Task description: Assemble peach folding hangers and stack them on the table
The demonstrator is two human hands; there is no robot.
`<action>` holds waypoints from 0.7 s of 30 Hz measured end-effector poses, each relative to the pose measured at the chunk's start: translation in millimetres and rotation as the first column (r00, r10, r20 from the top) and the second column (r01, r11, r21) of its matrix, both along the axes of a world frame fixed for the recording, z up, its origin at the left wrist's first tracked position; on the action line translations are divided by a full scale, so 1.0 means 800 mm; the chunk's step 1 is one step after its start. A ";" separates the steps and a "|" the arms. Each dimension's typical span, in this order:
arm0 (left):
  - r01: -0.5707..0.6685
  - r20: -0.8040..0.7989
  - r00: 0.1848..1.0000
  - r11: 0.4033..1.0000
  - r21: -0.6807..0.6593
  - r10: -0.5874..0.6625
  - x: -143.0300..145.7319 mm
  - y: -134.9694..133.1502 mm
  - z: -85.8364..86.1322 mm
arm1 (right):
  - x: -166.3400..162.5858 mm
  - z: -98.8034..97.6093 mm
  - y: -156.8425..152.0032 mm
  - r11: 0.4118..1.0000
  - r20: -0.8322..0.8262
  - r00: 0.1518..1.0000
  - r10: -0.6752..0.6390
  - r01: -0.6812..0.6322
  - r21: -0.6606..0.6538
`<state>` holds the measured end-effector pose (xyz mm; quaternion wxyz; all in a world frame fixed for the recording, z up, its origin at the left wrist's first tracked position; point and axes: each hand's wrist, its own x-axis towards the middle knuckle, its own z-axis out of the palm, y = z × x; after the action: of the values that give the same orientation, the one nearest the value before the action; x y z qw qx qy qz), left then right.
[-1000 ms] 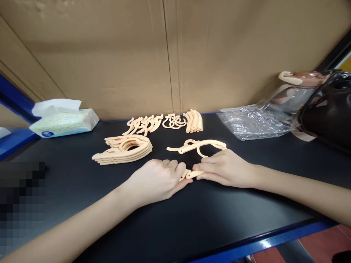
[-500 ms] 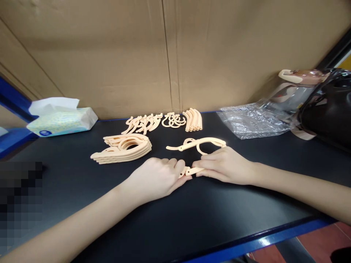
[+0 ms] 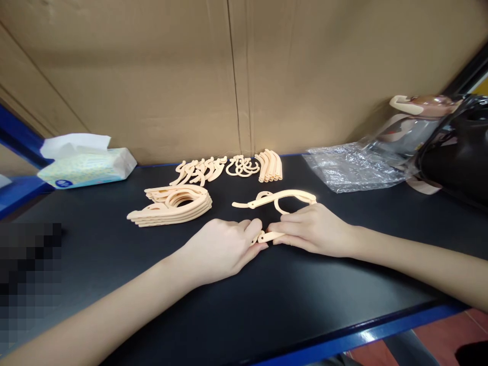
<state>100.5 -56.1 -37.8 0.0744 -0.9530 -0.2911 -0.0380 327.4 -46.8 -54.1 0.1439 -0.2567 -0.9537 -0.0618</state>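
Observation:
My left hand [image 3: 223, 250] is closed, with thumb and fingers pinching a cream plastic hanger piece; its holed end [image 3: 254, 240] shows by the fingertips. Opposite it, my right hand [image 3: 318, 231] is closed on a cream hanger arm [image 3: 271, 236], whose holed end touches or nearly touches the left one. My fingers cover most of both pieces. Just beyond the right hand lies a folding hanger [image 3: 282, 196] with a curved hook, partly behind that hand. To the left a neat stack of folded hangers [image 3: 183, 212] rests on the black table [image 3: 274, 310].
Along the back lie a row of curved hanger arms [image 3: 198, 170], several loose hooks [image 3: 242, 166] and a bundle of curved tubular pieces [image 3: 270, 165]. A tissue pack [image 3: 86, 165] sits at left. Clear plastic wrap [image 3: 351, 165], a bottle [image 3: 414, 124] and a black bag [image 3: 457, 152] occupy the right.
The fingers of my left hand have shifted slightly to the right, covering more of its piece. My right hand keeps almost the same place, and the view has moved a little.

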 end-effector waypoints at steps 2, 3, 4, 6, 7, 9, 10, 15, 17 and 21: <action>-0.004 0.001 1.000 1.000 -0.004 0.004 0.000 0.000 0.000 | 0.001 -0.001 -0.001 1.000 -0.009 1.000 0.010 -0.010 0.013; -0.009 -0.002 1.000 1.000 -0.011 0.009 0.000 0.000 0.001 | 0.002 -0.001 -0.001 1.000 -0.016 1.000 0.014 -0.014 0.027; -0.014 -0.006 1.000 1.000 -0.019 0.014 0.000 0.000 0.001 | 0.002 -0.002 -0.002 0.999 -0.023 1.000 0.018 -0.017 0.046; -0.023 -0.016 1.000 0.999 -0.033 0.022 -0.001 0.000 0.001 | 0.004 -0.002 -0.002 0.996 -0.033 0.999 0.021 -0.018 0.090; -0.026 -0.018 1.000 0.999 -0.036 0.025 -0.001 0.000 0.001 | 0.004 -0.002 -0.002 0.994 -0.032 0.999 0.021 -0.018 0.106; -0.027 -0.019 0.999 0.999 -0.034 0.026 -0.001 0.000 0.001 | 0.005 -0.002 -0.001 0.992 -0.030 0.999 0.024 -0.021 0.126; -0.025 -0.019 1.000 0.999 -0.031 0.024 -0.002 0.001 0.001 | 0.005 -0.002 -0.001 0.991 -0.028 0.999 0.026 -0.022 0.129; -0.018 -0.026 1.000 0.999 -0.028 0.017 0.000 0.001 0.001 | 0.005 -0.001 -0.001 0.992 -0.038 0.999 0.033 -0.028 0.122; -0.014 -0.038 0.999 1.000 -0.027 0.013 0.001 0.001 0.001 | 0.005 -0.001 -0.002 0.990 -0.043 0.998 0.041 -0.034 0.133; 0.003 -0.062 0.998 1.000 -0.025 -0.004 0.002 -0.001 0.002 | 0.005 -0.001 -0.002 0.983 -0.046 0.996 0.074 -0.065 0.174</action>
<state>102.3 -57.1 -36.2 0.0714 -0.9551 -0.2875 -0.0050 331.6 -48.7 -55.0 0.1925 -0.2116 -0.9490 -0.1324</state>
